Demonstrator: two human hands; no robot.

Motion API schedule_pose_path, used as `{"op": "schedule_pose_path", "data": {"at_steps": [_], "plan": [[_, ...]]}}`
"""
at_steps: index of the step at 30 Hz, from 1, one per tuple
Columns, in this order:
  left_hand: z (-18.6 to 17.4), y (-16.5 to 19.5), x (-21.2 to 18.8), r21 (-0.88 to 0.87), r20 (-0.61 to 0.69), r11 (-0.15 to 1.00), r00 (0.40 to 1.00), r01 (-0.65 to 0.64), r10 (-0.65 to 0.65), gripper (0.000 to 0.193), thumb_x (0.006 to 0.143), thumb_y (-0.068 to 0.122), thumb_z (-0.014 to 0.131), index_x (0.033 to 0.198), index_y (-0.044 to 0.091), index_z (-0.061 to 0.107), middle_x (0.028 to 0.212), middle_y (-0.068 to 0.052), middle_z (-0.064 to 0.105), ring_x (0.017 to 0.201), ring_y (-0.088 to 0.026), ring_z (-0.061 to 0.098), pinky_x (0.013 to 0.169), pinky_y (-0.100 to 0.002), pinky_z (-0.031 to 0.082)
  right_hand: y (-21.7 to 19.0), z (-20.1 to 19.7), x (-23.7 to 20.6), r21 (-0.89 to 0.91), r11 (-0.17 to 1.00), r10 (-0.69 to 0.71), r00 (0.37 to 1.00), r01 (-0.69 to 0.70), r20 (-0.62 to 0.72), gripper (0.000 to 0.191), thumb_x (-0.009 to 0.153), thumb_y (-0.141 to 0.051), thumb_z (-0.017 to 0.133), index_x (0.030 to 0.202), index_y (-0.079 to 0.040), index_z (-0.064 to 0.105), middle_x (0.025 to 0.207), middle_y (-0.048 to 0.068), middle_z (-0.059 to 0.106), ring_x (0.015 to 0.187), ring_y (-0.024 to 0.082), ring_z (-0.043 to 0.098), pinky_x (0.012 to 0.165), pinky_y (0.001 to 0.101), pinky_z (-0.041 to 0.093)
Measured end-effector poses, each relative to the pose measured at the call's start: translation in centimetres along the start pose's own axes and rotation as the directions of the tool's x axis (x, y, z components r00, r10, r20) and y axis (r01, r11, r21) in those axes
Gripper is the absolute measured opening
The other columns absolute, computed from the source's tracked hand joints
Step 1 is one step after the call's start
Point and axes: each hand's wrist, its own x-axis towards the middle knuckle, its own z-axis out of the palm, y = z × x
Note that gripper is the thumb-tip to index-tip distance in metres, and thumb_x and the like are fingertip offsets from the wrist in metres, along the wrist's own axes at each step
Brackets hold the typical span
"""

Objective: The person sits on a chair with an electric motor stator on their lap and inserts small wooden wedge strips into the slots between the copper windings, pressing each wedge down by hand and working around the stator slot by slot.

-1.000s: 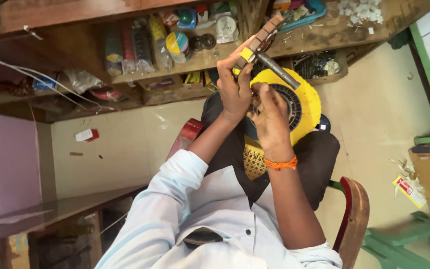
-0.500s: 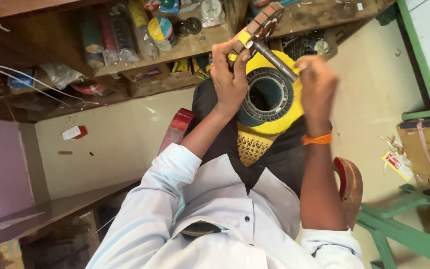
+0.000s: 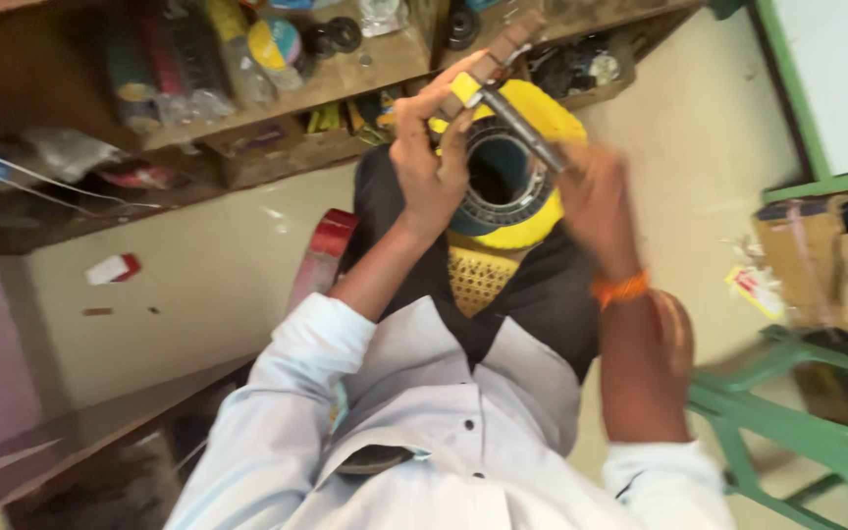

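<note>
**Yellow ring part held over the lap, 2 hands at work**

Above the person's lap, a round yellow part with a dark centre hole and a metal ring inside sits upright between both hands. The left hand is closed around its left rim, fingers curled over a small yellow-ended piece at the top. The right hand, blurred, grips the lower end of a slim metal rod that slants across the part's face. An orange band circles the right wrist. Beyond, a wooden shelf carries bottles and tape rolls. A green chair stands to the right, a cardboard box above it.
</note>
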Motion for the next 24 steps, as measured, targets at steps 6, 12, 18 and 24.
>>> {"op": "schedule_pose_path", "data": {"at_steps": [6,12,18,24], "plan": [[-0.5,-0.4,-0.9,0.062,0.120,0.993,0.988,-0.100,0.092,0.019,0.106,0.005,0.057,0.124,0.006,0.050,0.140,-0.018,0.063,0.130,-0.032,0.063,0.110,-0.036,0.052,-0.5,-0.4,-3.6,-0.251,0.962,-0.118,0.992,0.107,-0.031,0.010,0.099,-0.009,0.069,0.103,-0.005,0.077,0.089,0.018,0.071,0.080,0.037,0.070,0.069,0.0425,0.052],[0.9,0.4,-2.9,-0.007,0.140,0.973,0.964,0.231,-0.228,0.019,0.104,0.009,0.068,0.117,0.004,0.054,0.110,-0.013,0.065,0.094,-0.019,0.059,0.083,-0.030,0.047,3.6,-3.4,0.5,0.160,0.982,0.044,0.938,-0.104,0.343,0.016,0.098,-0.014,0.068,0.104,-0.001,0.076,0.079,0.008,0.064,0.070,0.016,0.058,0.063,0.0304,0.045],[2.5,-0.6,-3.9,-0.236,-0.076,0.889,0.905,0.391,-0.418,0.024,0.110,0.024,0.063,0.118,0.004,0.051,0.102,0.000,0.053,0.091,-0.008,0.047,0.082,-0.026,0.043,1.4,3.3,-6.3,0.535,0.766,0.154,0.909,-0.357,0.386,0.012,0.092,0.000,0.061,0.092,0.002,0.073,0.074,0.000,0.063,0.062,0.005,0.053,0.058,0.0234,0.043],[1.6,-1.5,-3.3,-0.187,-0.026,0.886,0.900,0.424,-0.436,0.023,0.109,0.024,0.063,0.116,0.004,0.052,0.101,0.001,0.050,0.091,-0.007,0.046,0.081,-0.024,0.042,0.9,-1.7,-8.0,0.639,0.769,0.062,0.998,-0.039,-0.014,0.022,0.098,-0.013,0.069,0.080,-0.001,0.064,0.091,0.006,0.070,0.068,0.008,0.056,0.063,0.0223,0.046]]}}
